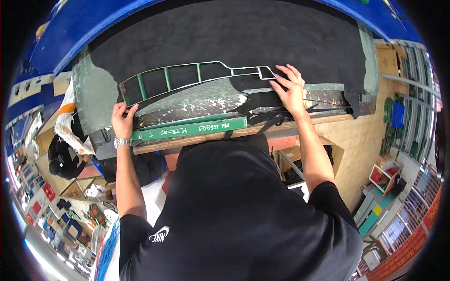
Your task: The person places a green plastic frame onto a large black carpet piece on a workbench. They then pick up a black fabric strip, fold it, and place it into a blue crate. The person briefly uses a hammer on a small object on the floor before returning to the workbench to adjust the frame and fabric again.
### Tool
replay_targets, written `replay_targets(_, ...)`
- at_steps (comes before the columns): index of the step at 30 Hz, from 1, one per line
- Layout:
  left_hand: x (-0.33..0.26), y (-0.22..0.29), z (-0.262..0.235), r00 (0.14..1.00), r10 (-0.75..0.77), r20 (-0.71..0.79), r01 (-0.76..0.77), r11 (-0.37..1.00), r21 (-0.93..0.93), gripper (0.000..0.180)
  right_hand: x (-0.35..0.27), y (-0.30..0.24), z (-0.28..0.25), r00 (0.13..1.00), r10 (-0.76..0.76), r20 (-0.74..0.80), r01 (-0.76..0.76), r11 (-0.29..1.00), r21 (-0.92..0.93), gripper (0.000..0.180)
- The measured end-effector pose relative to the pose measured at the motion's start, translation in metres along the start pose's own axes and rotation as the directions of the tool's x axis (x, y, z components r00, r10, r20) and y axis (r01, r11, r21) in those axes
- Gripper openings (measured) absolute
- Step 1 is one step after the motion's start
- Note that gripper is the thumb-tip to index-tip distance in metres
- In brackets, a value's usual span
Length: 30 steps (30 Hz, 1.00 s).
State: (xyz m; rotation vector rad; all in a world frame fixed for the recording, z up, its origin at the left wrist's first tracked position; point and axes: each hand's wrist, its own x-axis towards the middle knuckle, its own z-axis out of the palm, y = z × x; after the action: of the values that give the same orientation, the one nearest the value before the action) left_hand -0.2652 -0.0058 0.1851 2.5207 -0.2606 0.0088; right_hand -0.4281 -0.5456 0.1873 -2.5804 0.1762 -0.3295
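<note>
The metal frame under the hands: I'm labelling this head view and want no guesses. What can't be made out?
- Left hand: its fingertips curl over the end of the metal frame, so the grip underneath is hidden.
- Right hand: its palm covers the frame's narrow end.
- Bench front edge: the person's dark shirt blocks everything below it.
- Black mat: its far edge is cut off by the fisheye rim.

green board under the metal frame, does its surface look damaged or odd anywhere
Yes. The green board shows white patches of chipped paint beside the metal frame, between the left hand and right hand.
</note>
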Motion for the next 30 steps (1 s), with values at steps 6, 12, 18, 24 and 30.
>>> replay_targets(6,0.001,0.008,0.001,0.999,-0.030,-0.026,0.031,1.000,0.006,0.029,0.002,0.003,0.007,1.000,-0.008,-0.030,0.008,1.000,-0.013,0.020)
replay_targets(12,-0.002,0.002,0.005,0.998,-0.035,-0.056,0.034,0.999,-0.025,0.029,0.013,0.004,0.012,0.998,0.002,-0.055,-0.001,1.000,0.011,0.020)
replay_targets(18,-0.004,0.006,0.005,0.996,-0.068,-0.061,0.062,0.995,-0.082,0.027,0.009,0.000,0.008,0.999,-0.009,-0.035,0.008,0.999,-0.033,0.020)
replay_targets(24,-0.006,0.009,0.003,0.996,-0.059,-0.063,0.053,0.994,-0.093,0.027,0.011,0.003,0.008,0.999,-0.026,-0.036,0.026,1.000,-0.016,0.020)
replay_targets(30,-0.007,0.038,-0.022,0.999,-0.051,-0.006,0.051,0.999,0.004,0.050,0.014,-0.002,-0.010,0.998,-0.062,0.007,0.061,0.997,0.040,0.026)
